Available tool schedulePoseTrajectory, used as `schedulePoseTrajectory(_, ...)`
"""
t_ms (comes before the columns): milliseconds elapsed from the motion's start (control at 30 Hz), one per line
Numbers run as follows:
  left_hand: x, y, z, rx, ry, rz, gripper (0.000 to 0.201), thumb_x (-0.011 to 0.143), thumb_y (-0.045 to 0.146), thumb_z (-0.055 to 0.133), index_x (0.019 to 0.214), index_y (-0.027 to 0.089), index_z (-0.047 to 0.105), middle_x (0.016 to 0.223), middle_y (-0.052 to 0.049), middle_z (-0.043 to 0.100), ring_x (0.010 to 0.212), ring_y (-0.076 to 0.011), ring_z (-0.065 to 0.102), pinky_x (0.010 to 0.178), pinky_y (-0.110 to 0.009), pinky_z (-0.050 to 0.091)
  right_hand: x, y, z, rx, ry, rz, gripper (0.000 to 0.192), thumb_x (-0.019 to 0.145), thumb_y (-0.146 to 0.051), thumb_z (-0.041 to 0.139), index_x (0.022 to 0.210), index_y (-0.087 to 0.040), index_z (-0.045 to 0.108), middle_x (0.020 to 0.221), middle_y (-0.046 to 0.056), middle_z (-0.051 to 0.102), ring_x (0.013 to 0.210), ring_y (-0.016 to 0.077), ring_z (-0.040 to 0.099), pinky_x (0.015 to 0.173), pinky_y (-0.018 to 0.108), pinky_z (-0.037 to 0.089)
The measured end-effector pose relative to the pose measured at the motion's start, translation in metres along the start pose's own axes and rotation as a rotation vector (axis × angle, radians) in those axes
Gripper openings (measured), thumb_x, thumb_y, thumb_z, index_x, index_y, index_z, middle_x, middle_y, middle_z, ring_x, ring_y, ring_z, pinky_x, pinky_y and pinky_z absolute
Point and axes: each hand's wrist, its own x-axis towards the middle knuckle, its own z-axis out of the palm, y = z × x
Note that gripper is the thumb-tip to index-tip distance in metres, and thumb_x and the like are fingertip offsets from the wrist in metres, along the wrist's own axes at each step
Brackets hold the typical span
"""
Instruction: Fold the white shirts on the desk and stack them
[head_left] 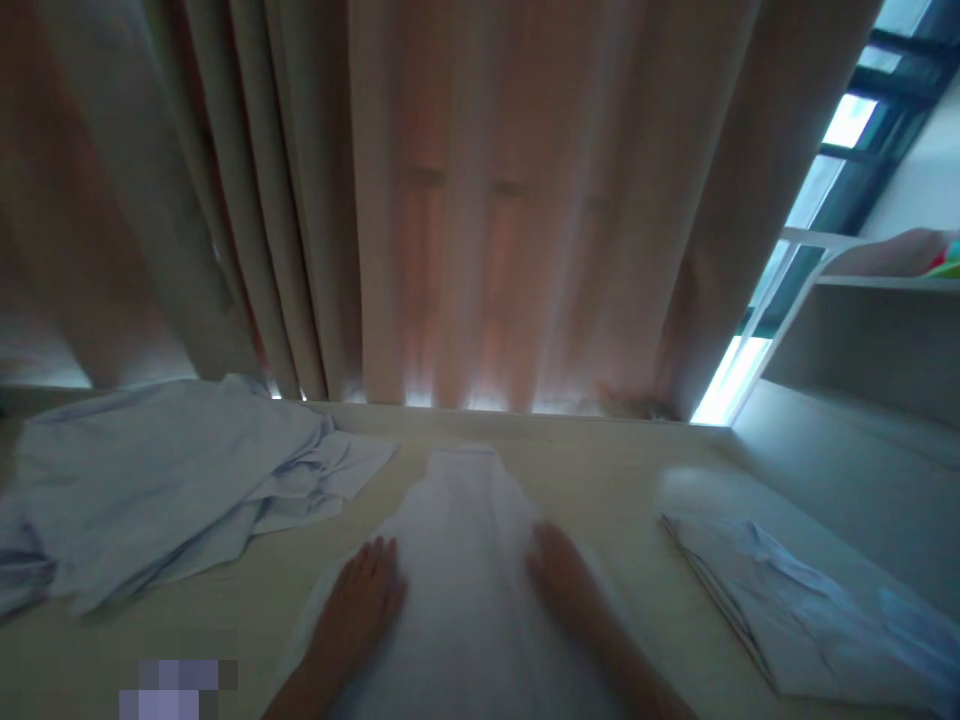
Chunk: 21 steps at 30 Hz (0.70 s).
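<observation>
A white garment [461, 570], shirt-like with a narrow band at its far end, lies spread lengthwise on the pale table in front of me. My left hand [360, 595] rests flat on its left side, fingers extended and close to one another. On the opposite side, my right hand [562, 580] lies palm down along the garment, its fingers blurred by motion. Neither hand is wrapped round anything. The near end of the garment runs out of the bottom of the view between my forearms.
Rumpled white cloth [165, 470] is heaped at the left of the table [600, 455]. To the right lies a folded white garment stack [810, 610]. Brown curtains [517, 200] hang behind the back edge. A white shelf unit [862, 400] stands at the right, by a window.
</observation>
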Motion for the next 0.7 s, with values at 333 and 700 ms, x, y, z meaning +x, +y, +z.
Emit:
schedulePoseTrajectory(333, -0.013, 0.003, -0.019, 0.101, -0.101, -0.058, 0.064, 0.087, 0.051, 0.028, 0.134, 0.009, 0.043, 0.142, -0.02, 0.039, 0.134, -0.0325, 0.031, 0.111, -0.048, 0.023, -0.003, 0.002, 0.005, -0.049, 0.025, 0.012, 0.057, 0.088, -0.041, 0.039, 0.135, -0.01, 0.042, 0.142, 0.018, 0.038, 0.133, 0.0309, 0.031, 0.108, 0.046, 0.026)
schedulePoseTrajectory(700, 0.083, 0.038, -0.018, -0.001, -0.059, 0.057, 0.059, 0.088, 0.035, 0.029, 0.135, 0.0, 0.035, 0.143, -0.021, 0.036, 0.135, -0.0295, 0.029, 0.111, -0.041, 0.023, 0.077, -0.045, -0.016, -0.025, 0.006, -0.056, 0.062, 0.092, -0.041, 0.028, 0.138, 0.001, 0.033, 0.144, 0.02, 0.034, 0.135, 0.0271, 0.029, 0.11, 0.039, 0.023)
